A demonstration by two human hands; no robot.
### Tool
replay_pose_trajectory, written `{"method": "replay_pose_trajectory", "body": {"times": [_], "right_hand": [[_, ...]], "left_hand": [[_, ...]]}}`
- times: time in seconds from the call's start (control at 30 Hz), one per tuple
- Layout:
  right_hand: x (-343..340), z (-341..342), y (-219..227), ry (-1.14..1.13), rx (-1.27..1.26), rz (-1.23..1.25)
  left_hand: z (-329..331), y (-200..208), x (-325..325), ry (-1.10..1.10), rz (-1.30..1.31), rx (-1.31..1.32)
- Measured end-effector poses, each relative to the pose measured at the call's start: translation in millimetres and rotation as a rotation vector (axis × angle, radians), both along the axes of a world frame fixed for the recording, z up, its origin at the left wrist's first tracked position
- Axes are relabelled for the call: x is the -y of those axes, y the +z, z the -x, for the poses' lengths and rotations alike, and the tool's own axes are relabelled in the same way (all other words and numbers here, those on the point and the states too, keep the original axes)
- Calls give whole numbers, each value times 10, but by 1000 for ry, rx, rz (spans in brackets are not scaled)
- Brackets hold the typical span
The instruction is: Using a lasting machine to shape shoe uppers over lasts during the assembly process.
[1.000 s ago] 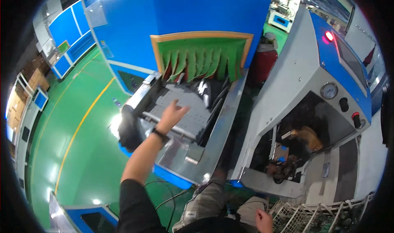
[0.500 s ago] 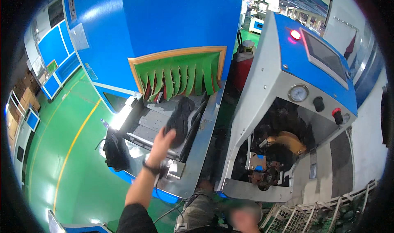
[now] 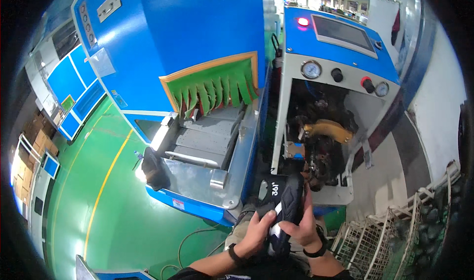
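Observation:
In front of my body, low in the middle of the view, I hold a black shoe (image 3: pixel 288 201) with white marks on its side. My left hand (image 3: pixel 255 234) grips its left side, thumb laid on the upper. On its other side my right hand (image 3: pixel 304 226) is closed round it, with the thumb across the top. The undersides of both hands' grip are hidden. A second dark shoe (image 3: pixel 155 169) rests at the left front corner of the blue machine's metal table (image 3: pixel 195 183).
A slatted conveyor (image 3: pixel 205 137) runs under a green strip curtain (image 3: pixel 212 90) into the blue machine (image 3: pixel 207 28). At right stands a machine with gauges (image 3: pixel 311 69), knobs and a yellow curved part (image 3: pixel 328 130) inside its opening. White wire racks (image 3: pixel 363 240) hold dark items at lower right.
My left hand has come back from the conveyor, where a dark shoe lay under it; that spot no longer shows it. Both hands now hold a black shoe near me. The view has turned right.

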State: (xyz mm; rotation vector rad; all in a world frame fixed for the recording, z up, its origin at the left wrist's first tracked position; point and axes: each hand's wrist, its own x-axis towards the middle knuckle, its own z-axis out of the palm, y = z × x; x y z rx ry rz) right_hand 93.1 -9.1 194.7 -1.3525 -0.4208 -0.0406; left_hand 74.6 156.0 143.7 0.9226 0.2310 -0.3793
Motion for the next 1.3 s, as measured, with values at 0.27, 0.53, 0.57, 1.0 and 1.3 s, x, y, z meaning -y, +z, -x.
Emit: {"method": "replay_pose_trajectory", "body": {"times": [0.27,0.53,0.57,1.0,1.3], "right_hand": [[371,574,-137,-619,372,732],[517,860,-223,-441,252,939],[533,887,-216,-379,179,943],[1303,-88,551,-360,-125,-182],[1188,-1220,1366,-454,-160,1127]], "left_hand": [[-71,0,89,-73,-1060,751],[70,-161,-113,-797,-1063,811],[103,-206,-110,-783,-837,660],[-427,553,150,-424,-582,636],[-565,-98,221,-474,-764,492]]}}
